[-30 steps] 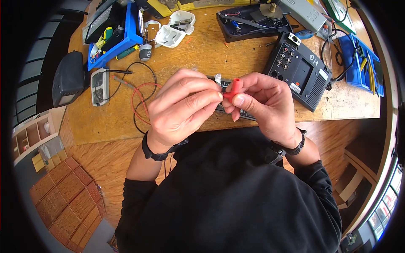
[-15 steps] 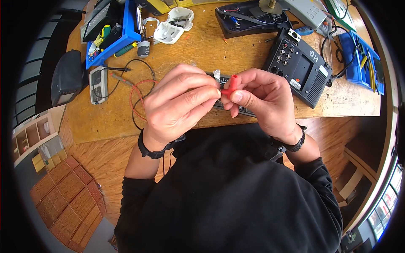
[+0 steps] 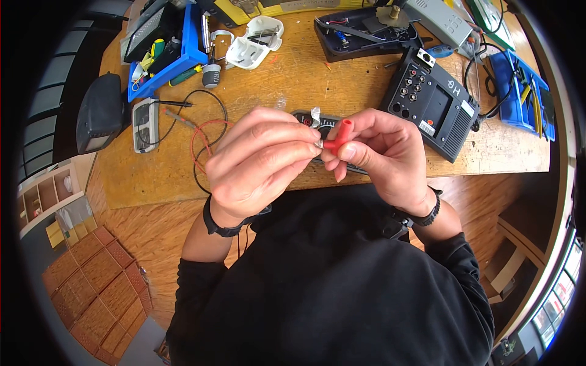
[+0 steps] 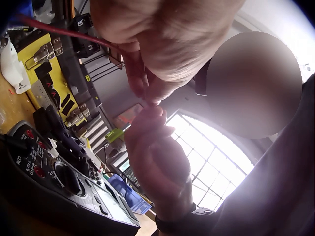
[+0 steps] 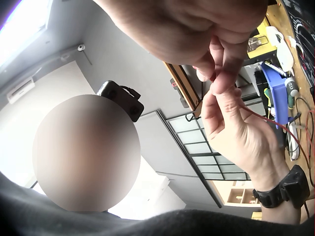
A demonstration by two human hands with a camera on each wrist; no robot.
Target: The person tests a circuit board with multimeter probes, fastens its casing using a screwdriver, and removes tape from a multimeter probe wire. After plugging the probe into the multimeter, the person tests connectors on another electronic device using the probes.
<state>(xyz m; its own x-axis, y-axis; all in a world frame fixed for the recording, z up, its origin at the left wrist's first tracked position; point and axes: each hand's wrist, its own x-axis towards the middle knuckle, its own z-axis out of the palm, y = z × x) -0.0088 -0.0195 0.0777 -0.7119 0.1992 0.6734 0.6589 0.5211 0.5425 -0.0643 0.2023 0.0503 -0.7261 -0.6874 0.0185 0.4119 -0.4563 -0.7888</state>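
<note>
In the head view the right hand (image 3: 390, 152) pinches a red angled plug (image 3: 344, 131) between thumb and fingers, its hollow end upward. Its side arm points at the left hand (image 3: 262, 158), whose thumb and fingertips pinch the end of a red wire, with a small silvery bit (image 3: 318, 144) showing at the plug. The red wire (image 4: 64, 31) reaches the left hand in the left wrist view and trails away in the right wrist view (image 5: 266, 118). A multimeter (image 4: 98, 196) lies beneath the hands, a white scrap (image 3: 315, 114) at its upper part.
At the left stand a blue tray (image 3: 165, 76), a white-grey device (image 3: 145, 125) and looped probe leads (image 3: 191, 152). A white case (image 3: 253, 46) and an opened black housing (image 3: 360, 36) lie further back. A black unit (image 3: 433, 104) and blue bin (image 3: 519, 97) are at right.
Both hands have sunk slightly in the head view, with the red plug tilted a little. The silvery bit between the left fingertips and the plug shows more clearly now.
</note>
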